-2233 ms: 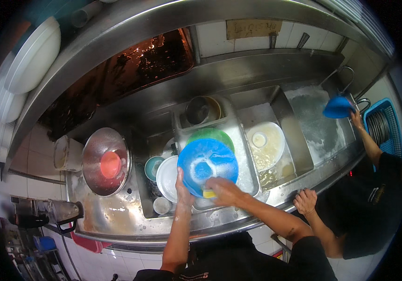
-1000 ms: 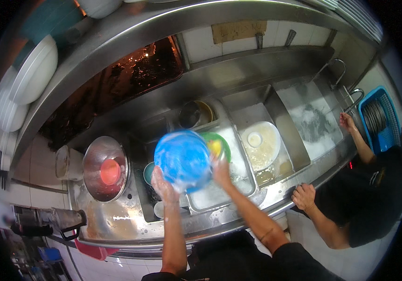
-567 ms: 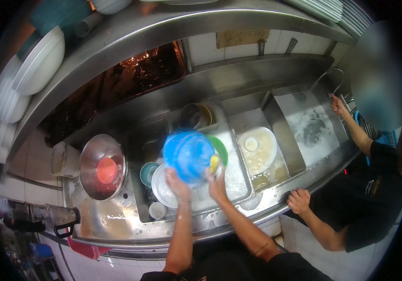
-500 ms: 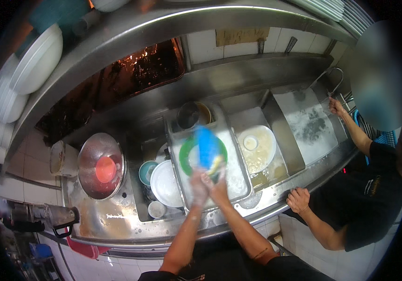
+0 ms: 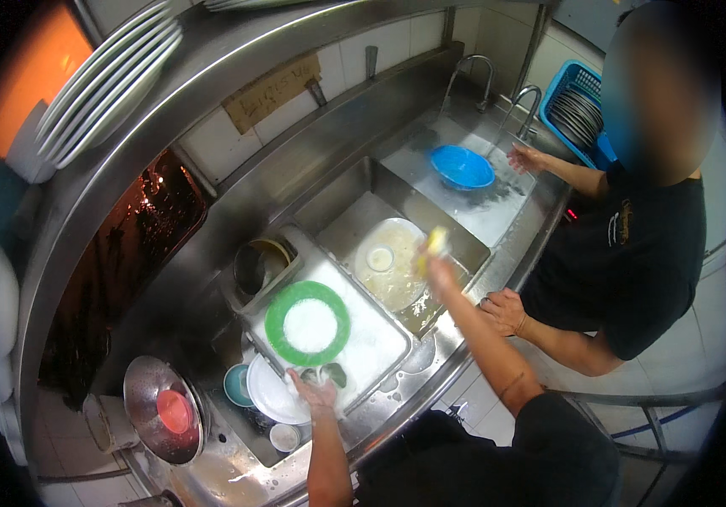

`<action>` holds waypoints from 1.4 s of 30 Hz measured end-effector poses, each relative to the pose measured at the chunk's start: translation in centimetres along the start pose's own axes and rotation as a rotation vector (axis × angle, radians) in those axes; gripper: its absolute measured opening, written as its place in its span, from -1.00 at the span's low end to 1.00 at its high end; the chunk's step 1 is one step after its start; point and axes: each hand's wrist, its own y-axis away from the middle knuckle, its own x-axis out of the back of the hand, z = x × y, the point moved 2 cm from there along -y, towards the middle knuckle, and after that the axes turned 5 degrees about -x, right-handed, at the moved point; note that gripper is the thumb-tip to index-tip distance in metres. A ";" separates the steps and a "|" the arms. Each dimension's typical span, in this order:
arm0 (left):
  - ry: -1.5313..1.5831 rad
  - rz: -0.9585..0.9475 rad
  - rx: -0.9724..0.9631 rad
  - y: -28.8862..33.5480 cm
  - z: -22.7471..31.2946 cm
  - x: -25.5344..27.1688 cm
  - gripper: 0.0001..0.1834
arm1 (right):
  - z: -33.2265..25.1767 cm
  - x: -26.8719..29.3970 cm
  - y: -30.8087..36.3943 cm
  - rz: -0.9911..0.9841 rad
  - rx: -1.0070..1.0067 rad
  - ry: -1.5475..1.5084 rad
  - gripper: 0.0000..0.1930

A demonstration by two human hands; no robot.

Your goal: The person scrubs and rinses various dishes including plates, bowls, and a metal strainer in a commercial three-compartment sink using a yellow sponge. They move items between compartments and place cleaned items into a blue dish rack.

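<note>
A: Head view; the blue bowl [image 5: 462, 167] is out at the far sink [image 5: 498, 211], above the foamy water or on it; which of the two, I can't tell!

B: And the hands?

A: Right hand [image 5: 441, 275] out over the middle sink [image 5: 418, 198], clenched round a yellow sponge [image 5: 436, 240]; left hand [image 5: 316, 391] low at the near edge of the sudsy tray [image 5: 412, 339], fingers parted and foamy, nothing seen in their grasp.

B: How far along, then?

A: One blue bowl across, by my reading; left on this side, the green bowl [image 5: 274, 324] with foam in its middle, the white plate [image 5: 270, 393] beside the tray, a teal cup [image 5: 236, 384], a white cup [image 5: 284, 437]; which of those are clean, I can't judge.

B: What's different from half a second ago?

A: Plenty; a blue bowl, surely this one, was between both hands over the green one; now the hands are well apart, the sponge has swung right; the co-worker's hand [image 5: 529, 159] stays by the far sink, apart from the bowl!
</note>
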 end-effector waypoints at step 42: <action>0.074 -0.570 -0.204 5.4 4.2 -7.1 -0.75 | 17.7 -9.6 9.5 -0.064 0.175 1.050 -0.39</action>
